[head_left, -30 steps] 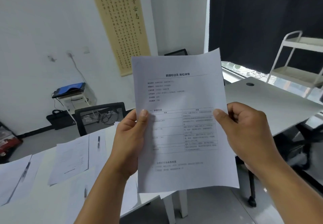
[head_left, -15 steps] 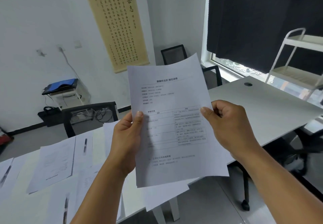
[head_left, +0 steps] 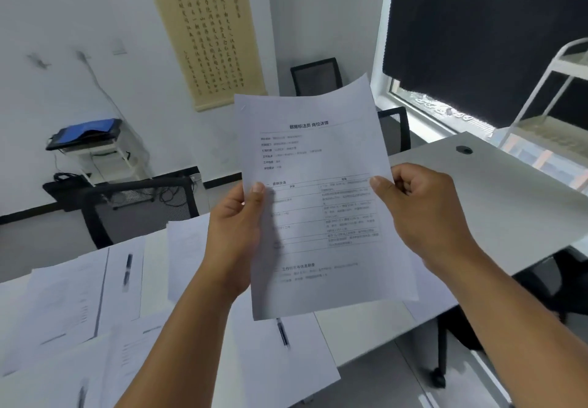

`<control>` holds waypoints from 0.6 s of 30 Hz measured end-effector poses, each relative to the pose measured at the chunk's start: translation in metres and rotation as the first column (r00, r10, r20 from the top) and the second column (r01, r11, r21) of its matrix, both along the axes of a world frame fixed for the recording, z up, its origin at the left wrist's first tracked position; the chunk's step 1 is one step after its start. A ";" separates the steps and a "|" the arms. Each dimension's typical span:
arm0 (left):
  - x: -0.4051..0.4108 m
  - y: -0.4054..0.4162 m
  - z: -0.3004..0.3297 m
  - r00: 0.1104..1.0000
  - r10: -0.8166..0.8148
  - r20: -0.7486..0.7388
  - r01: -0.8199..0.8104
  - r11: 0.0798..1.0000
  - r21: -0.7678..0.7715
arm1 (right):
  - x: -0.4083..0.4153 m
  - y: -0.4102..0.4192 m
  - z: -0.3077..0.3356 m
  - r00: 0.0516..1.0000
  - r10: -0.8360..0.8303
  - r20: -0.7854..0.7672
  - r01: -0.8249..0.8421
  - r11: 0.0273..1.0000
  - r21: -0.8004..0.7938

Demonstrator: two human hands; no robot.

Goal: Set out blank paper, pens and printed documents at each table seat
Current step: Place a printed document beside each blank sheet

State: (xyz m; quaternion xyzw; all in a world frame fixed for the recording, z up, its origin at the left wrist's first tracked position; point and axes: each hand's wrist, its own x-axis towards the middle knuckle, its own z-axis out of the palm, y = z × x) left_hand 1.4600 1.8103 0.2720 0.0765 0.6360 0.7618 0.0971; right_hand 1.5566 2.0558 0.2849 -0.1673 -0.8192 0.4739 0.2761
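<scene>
I hold the printed document up in the air in front of me, above the near edge of the white table. My left hand pinches its left edge, thumb on the printed face and fingers behind. My right hand pinches the right edge the same way, thumb on the front and the other fingers curled behind the sheet. The page is white, upright and slightly bowed, its top right corner curling back. It carries a bold centred heading in Chinese characters, a short block of labelled lines beneath it, then a ruled two-column table and a few more lines lower down (the small print is too blurred for me to read). Whether it is one sheet or several pressed together I cannot tell.

Below it on the table lie other sheets. One blank paper sits just under the held page with a dark pen on it. Further left another pen rests on a sheet beside a printed page. A black mesh chair stands at the table's far side.
</scene>
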 end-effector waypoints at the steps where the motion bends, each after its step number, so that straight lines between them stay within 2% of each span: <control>1: -0.002 -0.001 -0.005 1.000 0.014 0.021 -0.014 1.000 -0.009 | -0.006 0.000 -0.006 1.000 0.013 0.009 -0.013 1.000 -0.005; 11: 0.014 0.004 -0.056 0.961 0.179 0.212 -0.158 0.981 -0.113 | -0.045 0.008 -0.072 0.977 0.151 0.149 -0.140 0.987 -0.084; 15: 0.033 0.010 -0.076 0.926 0.282 0.251 -0.260 0.958 -0.118 | -0.051 0.019 -0.101 0.962 0.234 0.142 -0.222 0.971 -0.090; 18: 0.047 0.017 -0.088 0.907 0.333 0.257 -0.313 0.943 -0.115 | -0.051 0.026 -0.117 0.964 0.225 0.143 -0.207 0.970 -0.131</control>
